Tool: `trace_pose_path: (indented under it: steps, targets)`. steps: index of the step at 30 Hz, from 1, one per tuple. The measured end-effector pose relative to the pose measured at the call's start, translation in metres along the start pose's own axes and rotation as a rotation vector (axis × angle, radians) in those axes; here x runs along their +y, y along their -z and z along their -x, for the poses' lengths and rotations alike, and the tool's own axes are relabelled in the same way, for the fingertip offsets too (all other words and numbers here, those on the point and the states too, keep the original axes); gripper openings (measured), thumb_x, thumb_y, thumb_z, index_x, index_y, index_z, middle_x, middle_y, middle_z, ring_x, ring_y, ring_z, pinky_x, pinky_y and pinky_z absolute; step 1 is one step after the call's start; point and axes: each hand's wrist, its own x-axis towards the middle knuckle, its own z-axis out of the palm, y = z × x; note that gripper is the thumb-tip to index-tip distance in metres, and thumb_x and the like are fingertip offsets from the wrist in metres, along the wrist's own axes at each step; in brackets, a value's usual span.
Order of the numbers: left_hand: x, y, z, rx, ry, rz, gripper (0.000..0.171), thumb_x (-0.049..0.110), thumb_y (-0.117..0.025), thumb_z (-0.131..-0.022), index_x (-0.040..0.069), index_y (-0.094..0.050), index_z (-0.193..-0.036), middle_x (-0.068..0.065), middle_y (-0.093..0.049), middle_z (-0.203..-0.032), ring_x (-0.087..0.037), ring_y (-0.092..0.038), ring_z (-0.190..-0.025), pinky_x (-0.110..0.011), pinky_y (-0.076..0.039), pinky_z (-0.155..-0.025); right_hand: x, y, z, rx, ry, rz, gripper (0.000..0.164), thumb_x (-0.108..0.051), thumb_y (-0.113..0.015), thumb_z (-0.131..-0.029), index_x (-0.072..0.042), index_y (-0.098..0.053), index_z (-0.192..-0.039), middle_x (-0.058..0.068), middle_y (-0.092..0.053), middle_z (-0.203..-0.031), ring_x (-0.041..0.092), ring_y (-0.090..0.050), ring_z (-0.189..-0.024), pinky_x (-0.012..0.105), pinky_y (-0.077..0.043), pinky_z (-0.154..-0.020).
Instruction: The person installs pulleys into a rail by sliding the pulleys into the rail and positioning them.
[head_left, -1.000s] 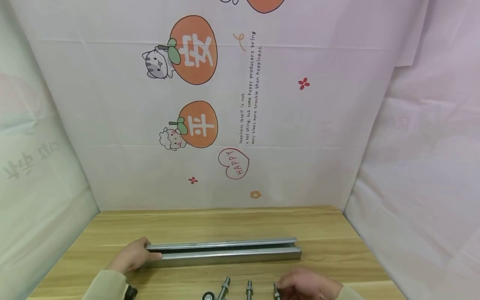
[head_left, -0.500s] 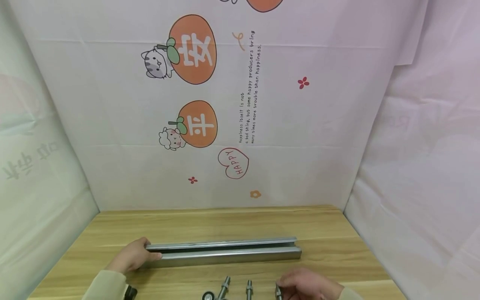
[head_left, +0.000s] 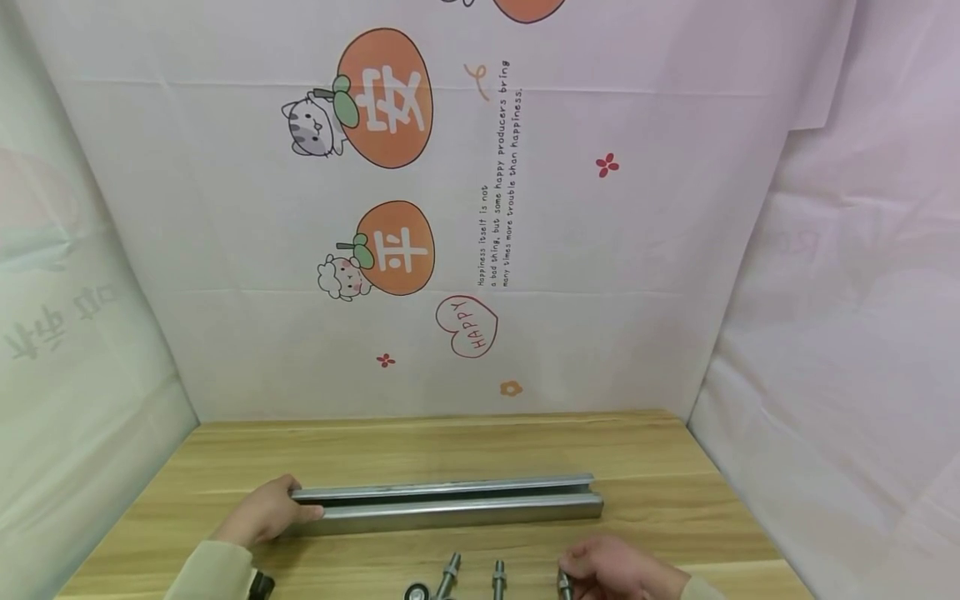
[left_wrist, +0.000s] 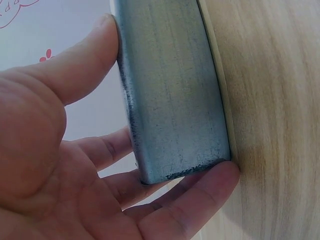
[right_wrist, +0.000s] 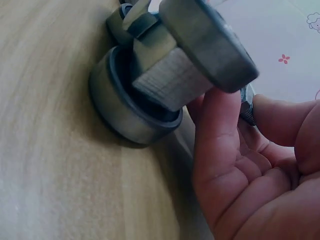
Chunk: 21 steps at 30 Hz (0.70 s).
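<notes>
A long steel C-channel rail (head_left: 450,510) lies on the wooden table with its slot facing up. My left hand (head_left: 272,510) grips its left end. In the left wrist view the thumb lies along one edge of the rail (left_wrist: 175,95), and the fingers curl under its end. My right hand (head_left: 611,567), at the front right, pinches the threaded stem (head_left: 565,585) of a roller trolley between thumb and fingers. In the right wrist view that trolley's metal wheels (right_wrist: 135,122) show close to the tabletop, partly in front of the hand.
To the left of my right hand stand a second threaded stem (head_left: 499,579) and a tilted one (head_left: 449,575) beside a small wheel (head_left: 417,592), cut off by the lower frame edge. A printed white cloth (head_left: 570,250) rises behind the table (head_left: 450,442), with more cloth at both sides.
My right hand has shifted slightly to the right with the trolley stem. The left hand and the rail have stayed in place.
</notes>
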Motion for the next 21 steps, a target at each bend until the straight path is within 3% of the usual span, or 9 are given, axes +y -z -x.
trace_pose_path:
  steps: [8,21]
  targets:
    - [0.000,0.000,-0.003,-0.014,0.018,0.014,0.089,0.052,-0.080,-0.077,-0.018,-0.051,-0.124,-0.039,-0.056,-0.120,-0.059,-0.050,-0.113,-0.066,-0.042,-0.091,-0.003,0.001,0.004,0.032,0.040,0.034,0.020,-0.013,-0.056,-0.100,0.002,-0.066,-0.092,0.006,-0.066,-0.077,0.013,-0.062,-0.067,0.023,-0.052,-0.060]
    - [0.002,0.001,-0.001,-0.023,0.022,0.023,0.086,0.050,-0.080,-0.079,-0.016,-0.051,-0.125,-0.039,-0.055,-0.122,-0.059,-0.049,-0.115,-0.067,-0.042,-0.092,-0.012,0.009,0.010,0.095,0.012,0.089,0.023,-0.015,-0.054,-0.101,0.006,-0.064,-0.098,0.011,-0.068,-0.077,0.017,-0.063,-0.064,0.028,-0.054,-0.058]
